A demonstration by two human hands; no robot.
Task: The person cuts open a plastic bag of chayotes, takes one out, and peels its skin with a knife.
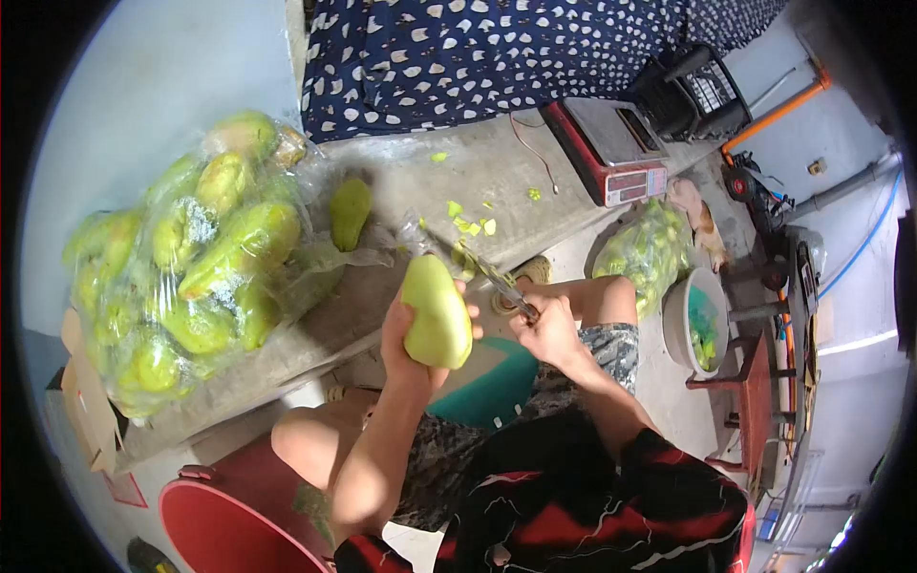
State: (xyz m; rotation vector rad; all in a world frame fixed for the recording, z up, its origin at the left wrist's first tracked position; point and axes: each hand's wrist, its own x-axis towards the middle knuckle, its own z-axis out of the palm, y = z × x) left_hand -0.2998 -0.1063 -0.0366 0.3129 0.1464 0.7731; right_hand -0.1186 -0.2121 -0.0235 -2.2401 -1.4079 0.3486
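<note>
My left hand point(403, 349) is wrapped round a pale green papaya point(436, 315), its skin largely peeled away. The fruit stands tilted in the palm, its narrower end pointing away from me. In my right hand point(551, 329) is a long metal peeling knife point(501, 282), with the fist closed round its handle. Its blade points up and left, just beyond the papaya; a bit of green peel shows near the blade. Whether the blade touches the fruit I cannot tell. Below both hands, between the knees, sits a teal basin point(482, 393).
A clear plastic bag point(205, 248) of green papayas fills the ledge's left, with one loose papaya point(351, 214) beside it. Peel scraps point(468, 225) lie on the concrete ledge point(420, 162). A red scale point(611, 153) stands right. A red bucket point(234, 516) and white tub point(676, 329) flank me.
</note>
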